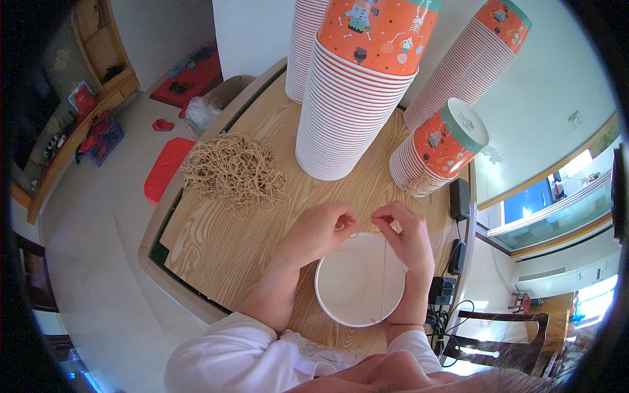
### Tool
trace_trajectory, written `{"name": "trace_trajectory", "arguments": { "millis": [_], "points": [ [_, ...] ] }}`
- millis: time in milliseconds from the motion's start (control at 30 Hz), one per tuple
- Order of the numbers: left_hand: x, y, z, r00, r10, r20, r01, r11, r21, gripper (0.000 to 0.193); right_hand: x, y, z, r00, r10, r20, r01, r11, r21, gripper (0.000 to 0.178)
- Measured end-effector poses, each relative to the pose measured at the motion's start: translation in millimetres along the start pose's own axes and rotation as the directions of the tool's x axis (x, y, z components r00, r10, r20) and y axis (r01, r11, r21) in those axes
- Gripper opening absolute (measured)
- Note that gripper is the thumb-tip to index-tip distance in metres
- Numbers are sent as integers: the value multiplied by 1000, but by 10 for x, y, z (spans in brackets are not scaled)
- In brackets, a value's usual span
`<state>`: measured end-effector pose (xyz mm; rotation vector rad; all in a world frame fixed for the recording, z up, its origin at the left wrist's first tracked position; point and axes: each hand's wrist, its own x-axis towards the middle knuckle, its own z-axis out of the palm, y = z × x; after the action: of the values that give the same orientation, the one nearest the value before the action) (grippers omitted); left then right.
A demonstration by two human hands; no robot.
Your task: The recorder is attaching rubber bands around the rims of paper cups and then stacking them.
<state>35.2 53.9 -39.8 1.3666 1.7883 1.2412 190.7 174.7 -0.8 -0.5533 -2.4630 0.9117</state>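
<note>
- Head view: a white cup (pixel 360 280) stands upright near the tabletop's (pixel 216 249) near edge, mouth up, round and plain inside.
- A thin string (pixel 383 275) runs across its mouth, near to far.
- The left hand (pixel 319 230) and right hand (pixel 407 236) pinch the string's far end at the cup's far rim.
- A string pile (pixel 234 171) lies by the left edge; cup stacks (pixel 357 98) stand at the far edge.

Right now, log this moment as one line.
left hand: pinching string | right hand: pinching string | below: white paper cup | near: string pile, cup stacks
</note>
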Motion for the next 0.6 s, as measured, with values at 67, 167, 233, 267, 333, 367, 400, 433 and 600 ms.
{"name": "trace_trajectory", "arguments": {
  "millis": [67, 167, 233, 267, 333, 367, 400, 433, 600],
  "points": [
    [4, 51, -1, 998, 31, -53, -33, 999, -36, 18, 1, -14, 3, 1000, -21, 5, 21, 1000, 3, 9],
    [21, 120, 55, 999, 29, -37, -33, 993, -114, 19, 2, -28, 16, 1000, 11, 17, -11, 1000, 9, 9],
    [33, 66, 91, 998, 51, -39, -55, 992, -110, 19, 5, -32, 26, 1000, -9, 7, 9, 1000, 1, 9],
    [37, 34, 105, 996, 75, -39, -78, 991, -108, 20, 5, -22, 32, 1000, -11, 8, 11, 1000, 3, 9],
    [34, 5, 105, 995, 86, -45, -88, 994, -57, 20, 2, -2, 24, 1000, -19, -6, 19, 1000, -2, 9],
    [26, -1, 95, 994, 96, -51, -97, 995, -6, 19, 4, -11, 20, 1000, -20, -6, 20, 1000, -1, 9],
    [21, -6, 86, 994, 97, -49, -98, 995, -7, 19, 3, -18, 10, 1000, -8, -7, 8, 1000, -3, 9],
    [14, -11, 74, 996, 82, -42, -83, 996, -21, 19, 2, -22, 4, 1000, 4, -8, -4, 1000, -5, 9],
    [17, 30, 86, 998, 21, -63, -26, 996, -84, 17, -5, 10, 17, 1000, -15, -8, 15, 1000, 0, 9]
  ]
}}
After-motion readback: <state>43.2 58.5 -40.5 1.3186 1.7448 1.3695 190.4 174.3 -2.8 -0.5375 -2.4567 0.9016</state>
